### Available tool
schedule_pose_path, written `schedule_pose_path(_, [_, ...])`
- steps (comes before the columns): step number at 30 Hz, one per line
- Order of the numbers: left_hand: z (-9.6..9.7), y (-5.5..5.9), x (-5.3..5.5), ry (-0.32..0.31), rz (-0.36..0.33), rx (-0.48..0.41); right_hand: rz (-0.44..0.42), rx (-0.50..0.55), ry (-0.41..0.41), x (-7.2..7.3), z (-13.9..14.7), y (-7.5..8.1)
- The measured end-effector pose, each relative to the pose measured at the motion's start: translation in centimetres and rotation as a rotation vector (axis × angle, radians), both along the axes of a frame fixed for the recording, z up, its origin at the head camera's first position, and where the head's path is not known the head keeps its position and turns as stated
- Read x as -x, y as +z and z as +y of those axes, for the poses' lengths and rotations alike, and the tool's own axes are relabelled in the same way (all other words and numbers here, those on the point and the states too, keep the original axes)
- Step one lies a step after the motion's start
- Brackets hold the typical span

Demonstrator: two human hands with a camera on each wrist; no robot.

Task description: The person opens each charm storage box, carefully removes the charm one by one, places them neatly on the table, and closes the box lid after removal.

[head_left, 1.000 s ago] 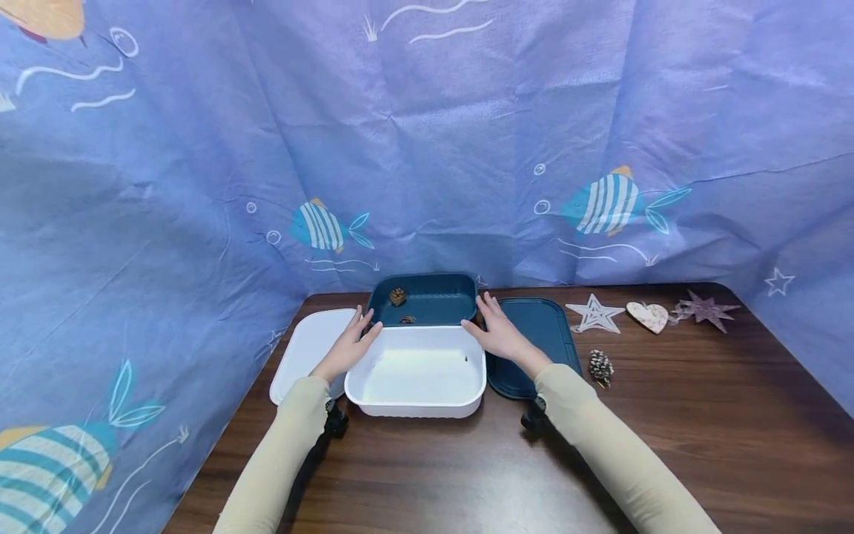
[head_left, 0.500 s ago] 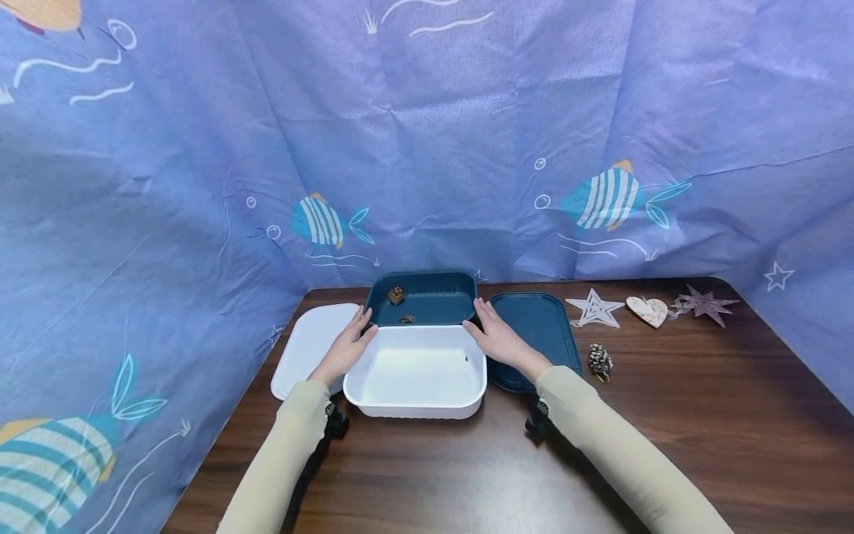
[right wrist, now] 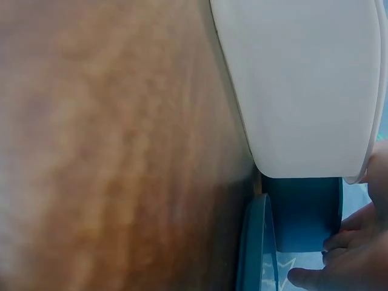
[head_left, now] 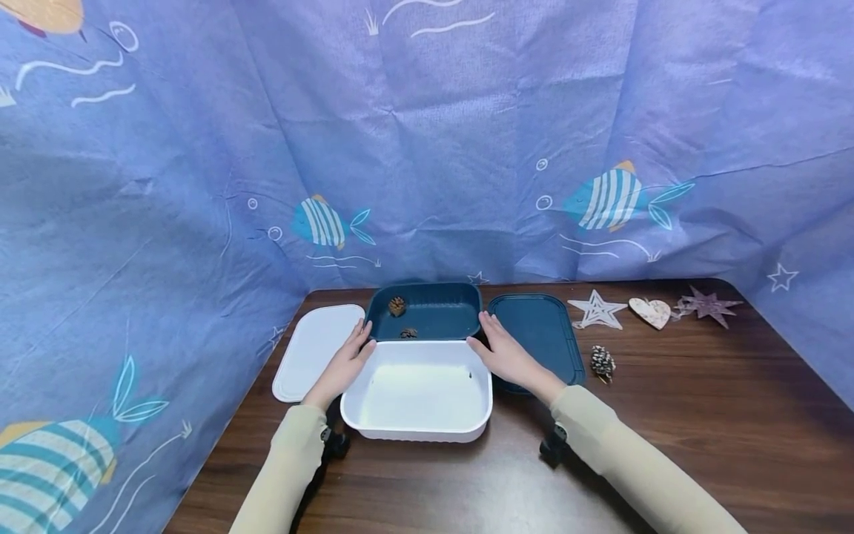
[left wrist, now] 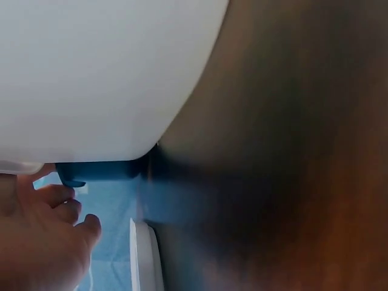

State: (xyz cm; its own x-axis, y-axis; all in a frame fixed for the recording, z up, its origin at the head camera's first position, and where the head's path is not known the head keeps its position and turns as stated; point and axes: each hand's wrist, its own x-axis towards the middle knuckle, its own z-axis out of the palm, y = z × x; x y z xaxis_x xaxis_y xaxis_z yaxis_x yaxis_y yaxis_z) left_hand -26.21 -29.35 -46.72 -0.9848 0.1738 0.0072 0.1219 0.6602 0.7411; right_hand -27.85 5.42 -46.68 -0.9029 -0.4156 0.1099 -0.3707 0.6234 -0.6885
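Note:
A white rectangular box (head_left: 416, 429) stands nearest the person, with a dark blue box (head_left: 440, 294) directly behind it. In the blue box lie a brown pine cone (head_left: 396, 305) and a second small brown piece (head_left: 408, 333). The left hand (head_left: 338, 365) lies along the left side where the two boxes meet, fingers extended against the blue box. On the opposite side the right hand (head_left: 512, 359) does the same, thumb near the white rim. Both wrist views show the white box's side wall (left wrist: 103, 91) close up, with fingers beside the blue box (right wrist: 306, 212).
A white lid (head_left: 313, 345) lies left, a dark blue lid (head_left: 540, 330) right. Farther right on the wooden table (head_left: 667, 415) are a white star (head_left: 596, 309), a heart (head_left: 650, 313), a purple star (head_left: 709, 305) and a frosted pine cone (head_left: 602, 362). A fish-patterned curtain (head_left: 454, 148) hangs behind.
Over the last half second both boxes have slid toward the person, with a hand on each side moving along with them. The lids and the ornaments have stayed put.

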Motion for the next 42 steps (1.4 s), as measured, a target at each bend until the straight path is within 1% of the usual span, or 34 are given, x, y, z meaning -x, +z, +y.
schedule_pose_path(6, [0.3,0.1,-1.2,0.001,0.011,-0.005,0.012,-0.019,-0.005,-1.2,0.4,0.0])
schedule_pose_path(9, [0.4,0.1,-1.5,0.008,0.018,-0.007,0.017,-0.029,-0.003,-1.6,0.4,-0.1])
schedule_pose_path(15, [0.5,0.1,-1.6,0.003,0.012,-0.013,0.014,-0.039,-0.002,-1.8,0.6,0.1])
schedule_pose_path(18, [0.5,0.1,-1.5,0.004,0.0,-0.017,0.012,-0.05,0.016,-1.7,0.9,0.6])
schedule_pose_path(21, [0.5,0.0,-1.5,0.007,0.001,-0.021,0.015,-0.058,0.037,-1.2,1.0,1.4])
schedule_pose_path(24, [0.4,-0.1,-1.5,0.004,0.006,-0.024,0.03,-0.057,0.054,-0.4,1.1,2.5])
schedule_pose_path(27, [0.3,-0.1,-1.5,0.0,0.012,-0.025,0.051,-0.06,0.067,0.5,0.9,4.2])
schedule_pose_path(31, [0.3,-0.1,-1.5,0.004,0.017,-0.027,0.087,-0.06,0.093,2.0,0.5,6.8])
schedule_pose_path(38, [0.3,-0.2,-1.6,0.012,-0.004,-0.027,0.183,-0.097,0.145,4.9,-1.0,11.2])
schedule_pose_path(42, [0.3,-0.2,-1.7,0.012,0.001,-0.034,0.198,-0.115,0.174,6.2,-2.3,13.3])
